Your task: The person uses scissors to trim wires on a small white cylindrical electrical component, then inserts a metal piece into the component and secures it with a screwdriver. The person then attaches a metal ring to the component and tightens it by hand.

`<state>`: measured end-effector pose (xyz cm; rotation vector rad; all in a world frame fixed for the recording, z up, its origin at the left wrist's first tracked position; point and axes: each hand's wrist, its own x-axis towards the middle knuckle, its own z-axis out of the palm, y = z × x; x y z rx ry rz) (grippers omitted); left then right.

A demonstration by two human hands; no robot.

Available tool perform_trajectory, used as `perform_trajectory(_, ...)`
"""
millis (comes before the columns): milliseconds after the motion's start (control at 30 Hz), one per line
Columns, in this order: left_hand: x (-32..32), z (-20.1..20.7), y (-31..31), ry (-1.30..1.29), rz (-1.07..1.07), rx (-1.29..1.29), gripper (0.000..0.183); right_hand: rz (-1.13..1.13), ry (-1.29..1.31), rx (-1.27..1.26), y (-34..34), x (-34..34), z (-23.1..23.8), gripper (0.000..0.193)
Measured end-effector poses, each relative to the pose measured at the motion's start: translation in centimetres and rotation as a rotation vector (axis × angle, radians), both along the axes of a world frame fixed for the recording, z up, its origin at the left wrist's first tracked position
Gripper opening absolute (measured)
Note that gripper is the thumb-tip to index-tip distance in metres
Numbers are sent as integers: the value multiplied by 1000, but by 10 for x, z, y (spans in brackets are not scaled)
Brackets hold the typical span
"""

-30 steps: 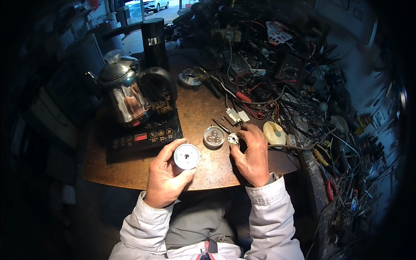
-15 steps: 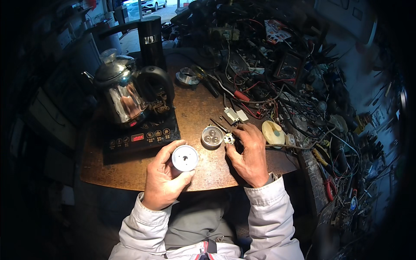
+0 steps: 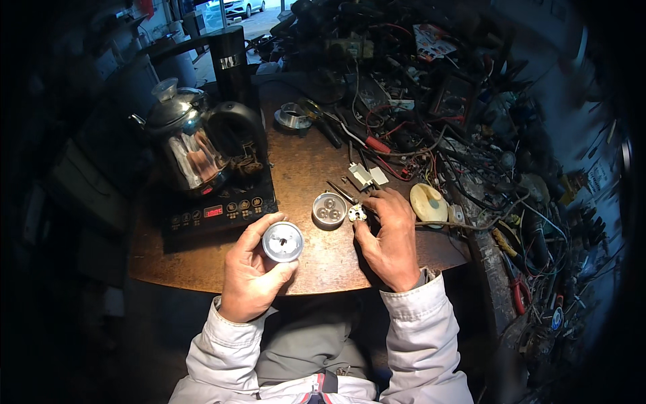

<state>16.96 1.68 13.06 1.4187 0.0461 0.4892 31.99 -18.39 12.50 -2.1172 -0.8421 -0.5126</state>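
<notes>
My left hand (image 3: 254, 273) is closed round a round silvery lamp housing (image 3: 283, 243), its pale inner face with a small dark central hole turned up. Over the wooden table, my right hand (image 3: 389, 237) is curled, palm down. Its thumb and forefinger are at a small round pale circuit board (image 3: 356, 214) and appear to pinch its edge; the other fingers partly hide what lies under them. Just left of that board stands a round metal cup with three round lenses (image 3: 330, 210). Behind the right fingers lies a thin dark pointed tool (image 3: 342, 192).
A shiny kettle (image 3: 185, 138) stands on a black electric hob (image 3: 222, 219) at the left. Cables, a red clip (image 3: 378, 144) and a small white block (image 3: 361, 176) lie beyond my hands. A cream disc (image 3: 428, 204) and red-handled pliers (image 3: 519, 296) are among clutter at the right.
The lamp housing in my left hand has tilted and shifted slightly left, and its inner face looks less bright. My right hand stays at the small board, almost unmoved.
</notes>
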Motion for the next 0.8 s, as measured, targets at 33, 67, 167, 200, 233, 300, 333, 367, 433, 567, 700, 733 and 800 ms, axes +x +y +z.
perform_trajectory(33,0,1,0,1,6,4,75,0,-7,-1,1,0,0,40)
perform_trajectory(67,0,2,-1,3,12,8,75,-2,-10,-7,2,-1,0,41)
perform_trajectory(167,1,-3,2,2,25,47,75,-12,-22,-25,4,-2,1,44)
perform_trajectory(200,0,-1,1,13,33,45,76,-14,-25,-30,4,-2,0,44)
perform_trajectory(233,0,2,0,15,32,49,76,-15,-28,-36,4,-2,0,44)
perform_trajectory(300,0,4,-1,17,31,56,76,-12,-33,-31,4,-3,0,45)
perform_trajectory(333,0,4,-2,19,39,43,76,-14,-41,-30,5,-3,1,45)
perform_trajectory(367,0,4,-2,23,39,45,77,-16,-49,-28,5,-4,2,46)
perform_trajectory(433,0,5,-3,33,44,43,77,-34,-55,-59,5,-4,3,47)
perform_trajectory(567,0,4,-3,24,59,36,77,-36,-55,-57,6,-4,1,45)
perform_trajectory(700,0,6,-5,29,54,4,77,-26,-21,-2,6,-3,2,38)
perform_trajectory(733,-1,6,-5,34,55,0,77,-24,-31,2,7,-3,2,37)
perform_trajectory(800,-1,4,-4,25,45,1,77,-24,-54,11,7,-3,2,35)
